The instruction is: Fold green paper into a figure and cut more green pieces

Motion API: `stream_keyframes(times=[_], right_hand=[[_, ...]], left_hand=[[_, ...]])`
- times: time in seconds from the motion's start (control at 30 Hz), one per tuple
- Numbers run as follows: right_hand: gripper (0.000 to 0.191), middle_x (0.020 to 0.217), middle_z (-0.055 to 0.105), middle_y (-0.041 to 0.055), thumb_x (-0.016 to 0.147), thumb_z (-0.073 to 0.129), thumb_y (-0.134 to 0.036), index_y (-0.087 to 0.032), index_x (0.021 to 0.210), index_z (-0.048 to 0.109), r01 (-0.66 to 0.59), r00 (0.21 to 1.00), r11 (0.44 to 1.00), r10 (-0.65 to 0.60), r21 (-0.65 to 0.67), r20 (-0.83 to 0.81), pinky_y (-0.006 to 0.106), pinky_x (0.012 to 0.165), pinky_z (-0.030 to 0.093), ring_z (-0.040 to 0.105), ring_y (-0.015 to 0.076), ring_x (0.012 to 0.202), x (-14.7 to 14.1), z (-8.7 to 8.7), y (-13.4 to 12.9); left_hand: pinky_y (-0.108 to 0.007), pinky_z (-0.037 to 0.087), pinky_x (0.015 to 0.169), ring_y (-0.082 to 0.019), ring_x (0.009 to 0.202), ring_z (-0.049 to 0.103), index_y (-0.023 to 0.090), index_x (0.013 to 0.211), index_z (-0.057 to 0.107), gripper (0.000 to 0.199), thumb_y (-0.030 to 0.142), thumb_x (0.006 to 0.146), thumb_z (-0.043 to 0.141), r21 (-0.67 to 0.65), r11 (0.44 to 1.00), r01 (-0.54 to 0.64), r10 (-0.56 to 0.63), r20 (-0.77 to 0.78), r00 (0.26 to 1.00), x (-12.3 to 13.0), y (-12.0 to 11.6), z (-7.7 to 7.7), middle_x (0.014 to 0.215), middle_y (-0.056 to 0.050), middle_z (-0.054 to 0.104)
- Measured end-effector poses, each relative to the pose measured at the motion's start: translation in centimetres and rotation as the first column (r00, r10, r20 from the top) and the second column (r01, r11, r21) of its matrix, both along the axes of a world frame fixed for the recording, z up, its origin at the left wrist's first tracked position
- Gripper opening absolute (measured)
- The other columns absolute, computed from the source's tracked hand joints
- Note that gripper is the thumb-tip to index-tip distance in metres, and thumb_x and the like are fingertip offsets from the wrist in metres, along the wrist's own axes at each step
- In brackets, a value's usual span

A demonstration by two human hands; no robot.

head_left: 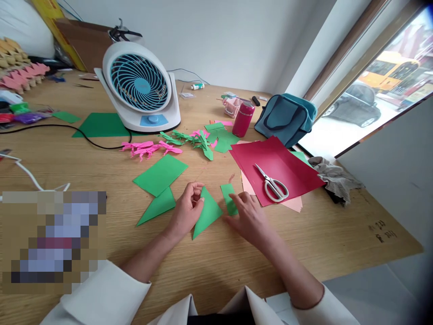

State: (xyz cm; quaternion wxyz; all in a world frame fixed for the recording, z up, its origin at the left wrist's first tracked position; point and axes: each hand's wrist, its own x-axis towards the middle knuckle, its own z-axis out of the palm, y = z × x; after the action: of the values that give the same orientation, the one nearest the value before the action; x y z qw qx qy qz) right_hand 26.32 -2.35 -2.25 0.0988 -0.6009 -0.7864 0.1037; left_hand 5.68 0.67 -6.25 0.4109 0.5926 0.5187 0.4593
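My left hand (186, 206) is closed, its thumb and fingers pinching the upper left edge of a green paper triangle (208, 212). Just to the right, a narrow strip of green paper (227, 194) lies on the table. My right hand (249, 214) reaches over that strip, fingertips touching it, with thumb and index finger apart. Left of my left hand lie another folded green triangle (158, 206) and a green paper rectangle (161, 174), one overlapping the other's edge. White-handled scissors (275, 189) rest on red paper sheets (248, 155) beyond my right hand.
A white fan (137, 83) stands at the back. Before it lie pink folded paper figures (144, 148) and green ones (204, 144). A red bottle (243, 118) and a blue bag (287, 118) stand at the back right. A black cord (91, 143) crosses the left side.
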Motion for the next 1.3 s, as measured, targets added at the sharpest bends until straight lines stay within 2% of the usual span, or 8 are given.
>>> stream_keyframes(times=[0.3, 0.47, 0.63, 0.77, 1.0, 1.1, 1.23, 1.3], right_hand=[[0.042, 0.107, 0.058, 0.0169, 0.081, 0.053, -0.002, -0.016, 0.120, 0.054, 0.168, 0.937, 0.986, -0.165, 0.017, 0.306, 0.036, 0.078, 0.044, 0.058, 0.0296, 0.095, -1.1, -0.6, 1.3], [0.036, 0.112, 0.058, 0.0138, 0.089, 0.059, -0.020, -0.017, 0.124, 0.054, 0.124, 0.985, 0.989, -0.113, -0.084, 0.130, 0.033, 0.083, 0.045, 0.059, 0.0265, 0.103, 0.2, 0.2, 2.2], [0.068, 0.119, 0.053, 0.0115, 0.075, 0.077, -0.020, -0.020, 0.137, 0.049, -0.153, 0.984, 0.973, 0.167, -0.173, 0.064, 0.036, 0.098, 0.043, 0.055, 0.0258, 0.114, 1.5, 2.3, 5.0], [0.077, 0.120, 0.050, 0.0107, 0.067, 0.084, -0.024, -0.022, 0.137, 0.051, -0.225, 0.962, 0.928, 0.260, -0.298, 0.084, 0.037, 0.098, 0.045, 0.057, 0.0247, 0.110, 1.6, 3.0, 7.5], [0.049, 0.121, 0.053, 0.0080, 0.066, 0.081, -0.017, -0.023, 0.112, 0.063, -0.273, 0.959, 0.912, 0.284, -0.306, -0.011, 0.035, 0.096, 0.045, 0.054, 0.0240, 0.113, 1.5, 3.0, 7.8], [0.035, 0.114, 0.058, 0.0086, 0.067, 0.076, -0.011, -0.018, 0.100, 0.065, -0.246, 0.969, 0.919, 0.238, -0.309, -0.064, 0.031, 0.087, 0.046, 0.057, 0.0224, 0.103, 1.3, 3.3, 7.1], [0.039, 0.091, 0.063, 0.0018, 0.072, 0.071, -0.014, -0.019, 0.110, 0.063, -0.189, 0.977, 0.930, 0.146, -0.316, -0.154, 0.025, 0.069, 0.044, 0.058, 0.0169, 0.079, 1.4, 3.3, 7.0], [0.046, 0.090, 0.063, 0.0008, 0.073, 0.070, -0.016, -0.019, 0.118, 0.061, -0.156, 0.973, 0.941, 0.093, -0.299, -0.213, 0.023, 0.065, 0.043, 0.057, 0.0144, 0.073, 1.7, 3.0, 7.7]], left_hand=[[-0.024, 0.049, 0.065, -0.014, 0.073, 0.058, 0.021, 0.113, 0.054, 0.034, 0.015, 0.079, 0.054, 0.030, 0.999, -0.017, 0.018, -0.016, 1.000, -0.1, 0.4, -0.2, 0.085, 0.000, 0.054], [-0.023, 0.049, 0.063, -0.013, 0.070, 0.059, 0.022, 0.110, 0.055, 0.034, 0.013, 0.077, 0.055, 0.042, 0.999, -0.024, 0.025, -0.013, 1.000, -0.1, 0.5, 0.0, 0.081, 0.001, 0.054], [-0.023, 0.048, 0.064, -0.013, 0.068, 0.058, 0.022, 0.107, 0.056, 0.034, 0.012, 0.075, 0.056, 0.050, 0.998, -0.033, 0.033, -0.003, 0.999, -0.1, 0.8, -0.2, 0.079, 0.002, 0.054], [-0.023, 0.048, 0.064, -0.013, 0.069, 0.060, 0.021, 0.107, 0.056, 0.035, 0.012, 0.074, 0.056, 0.050, 0.999, -0.013, 0.013, 0.002, 1.000, -0.2, 1.0, -0.5, 0.078, 0.002, 0.056], [-0.023, 0.048, 0.062, -0.014, 0.070, 0.060, 0.022, 0.108, 0.058, 0.035, 0.013, 0.074, 0.058, 0.051, 0.999, -0.006, 0.005, 0.011, 1.000, -0.4, 1.0, -0.8, 0.079, 0.001, 0.056], [-0.024, 0.048, 0.063, -0.014, 0.069, 0.060, 0.022, 0.107, 0.058, 0.035, 0.014, 0.073, 0.058, 0.049, 0.999, -0.011, 0.010, 0.013, 1.000, -0.4, 1.0, -0.8, 0.079, 0.002, 0.057], [-0.024, 0.049, 0.064, -0.014, 0.069, 0.060, 0.022, 0.108, 0.058, 0.035, 0.015, 0.074, 0.058, 0.051, 0.999, -0.004, 0.003, 0.019, 1.000, -0.4, 1.0, -0.8, 0.077, 0.002, 0.056], [-0.025, 0.049, 0.064, -0.014, 0.069, 0.060, 0.022, 0.108, 0.057, 0.034, 0.016, 0.075, 0.058, 0.051, 0.999, 0.004, -0.005, 0.021, 1.000, -0.4, 1.0, -0.9, 0.077, 0.002, 0.056]])
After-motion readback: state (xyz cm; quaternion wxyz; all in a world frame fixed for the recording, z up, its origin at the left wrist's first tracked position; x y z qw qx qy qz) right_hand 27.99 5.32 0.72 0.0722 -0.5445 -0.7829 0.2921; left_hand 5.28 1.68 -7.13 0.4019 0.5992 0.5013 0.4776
